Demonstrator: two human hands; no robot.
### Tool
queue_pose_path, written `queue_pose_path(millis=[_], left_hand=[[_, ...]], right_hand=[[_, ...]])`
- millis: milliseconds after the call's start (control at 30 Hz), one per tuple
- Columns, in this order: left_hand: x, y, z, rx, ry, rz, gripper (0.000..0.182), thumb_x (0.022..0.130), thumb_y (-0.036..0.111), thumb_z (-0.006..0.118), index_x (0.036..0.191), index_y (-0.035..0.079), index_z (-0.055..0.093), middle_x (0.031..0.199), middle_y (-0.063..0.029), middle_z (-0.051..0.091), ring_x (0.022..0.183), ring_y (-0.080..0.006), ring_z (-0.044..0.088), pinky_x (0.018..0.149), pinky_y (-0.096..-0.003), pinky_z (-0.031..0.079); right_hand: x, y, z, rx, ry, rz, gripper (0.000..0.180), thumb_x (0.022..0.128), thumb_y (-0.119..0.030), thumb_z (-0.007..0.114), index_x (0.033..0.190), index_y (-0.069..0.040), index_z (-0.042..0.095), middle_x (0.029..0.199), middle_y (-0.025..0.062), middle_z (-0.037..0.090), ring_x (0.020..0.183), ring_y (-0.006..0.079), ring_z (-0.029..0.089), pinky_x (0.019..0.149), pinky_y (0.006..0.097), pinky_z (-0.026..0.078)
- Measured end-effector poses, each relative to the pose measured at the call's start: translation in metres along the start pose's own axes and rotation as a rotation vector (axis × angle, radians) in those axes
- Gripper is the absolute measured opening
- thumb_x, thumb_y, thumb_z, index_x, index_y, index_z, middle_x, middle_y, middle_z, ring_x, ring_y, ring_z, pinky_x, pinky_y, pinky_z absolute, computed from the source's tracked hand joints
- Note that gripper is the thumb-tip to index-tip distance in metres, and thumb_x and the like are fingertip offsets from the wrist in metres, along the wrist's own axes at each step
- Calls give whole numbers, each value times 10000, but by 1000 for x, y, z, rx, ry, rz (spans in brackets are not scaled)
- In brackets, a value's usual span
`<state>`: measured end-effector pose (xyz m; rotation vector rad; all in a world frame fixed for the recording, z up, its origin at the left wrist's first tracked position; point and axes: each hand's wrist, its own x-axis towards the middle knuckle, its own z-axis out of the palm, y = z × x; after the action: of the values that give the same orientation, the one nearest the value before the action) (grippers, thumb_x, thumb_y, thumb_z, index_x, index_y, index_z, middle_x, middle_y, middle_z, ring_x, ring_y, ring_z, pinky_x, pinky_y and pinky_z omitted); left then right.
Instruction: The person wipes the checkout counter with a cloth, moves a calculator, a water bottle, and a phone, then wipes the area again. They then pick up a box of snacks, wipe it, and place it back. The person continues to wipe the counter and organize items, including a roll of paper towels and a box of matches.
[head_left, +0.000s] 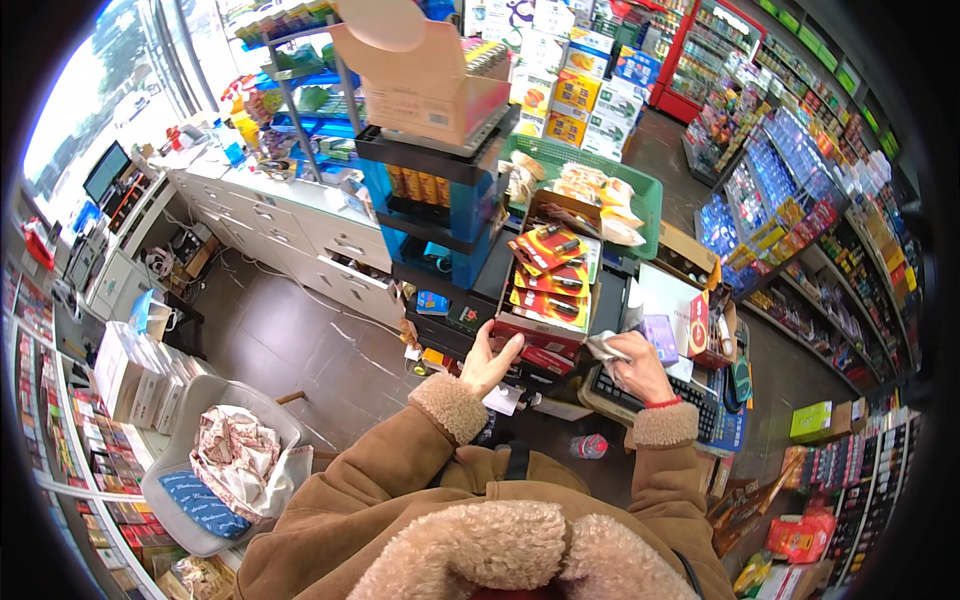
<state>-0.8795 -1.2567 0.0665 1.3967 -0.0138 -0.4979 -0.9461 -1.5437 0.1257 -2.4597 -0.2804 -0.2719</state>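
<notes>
My left hand has its fingers apart and touches the near left corner of an open cardboard box. Red-and-yellow blister packs with dark items lie stacked in that box. In my right hand is a crumpled pale cloth, bunched at the fingertips close to the box's right side. A small purple box stands just beyond my right knuckles. Under my right wrist lies a black keyboard, partly hidden by the hand and sleeve.
A blue-and-black shelf rack stands left of the box, bearing an open carton. Behind is a green basket with packaged food. A grey chair holds cloth at lower left. A drawer sticks out. A bottle lies below.
</notes>
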Motion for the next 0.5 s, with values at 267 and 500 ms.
queue_pose_path(millis=[267,500], left_hand=[[-30,-31,-61,-30,40,-129,742,942,255,651,1498,26,217,1260,-174,578,943,-214,675,837,-342,538],[-81,-74,-124,22,88,-221,570,948,214,627,1423,8,387,1216,-172,624,918,-197,684,817,-328,545]], right_hand=[[-17,-5,81,-126,406,-31,293,671,25,648,960,2,689,979,162,673,941,368,600,857,430,496],[-30,-59,151,123,241,-13,301,681,-13,626,974,32,678,981,195,661,944,374,602,863,416,498]])
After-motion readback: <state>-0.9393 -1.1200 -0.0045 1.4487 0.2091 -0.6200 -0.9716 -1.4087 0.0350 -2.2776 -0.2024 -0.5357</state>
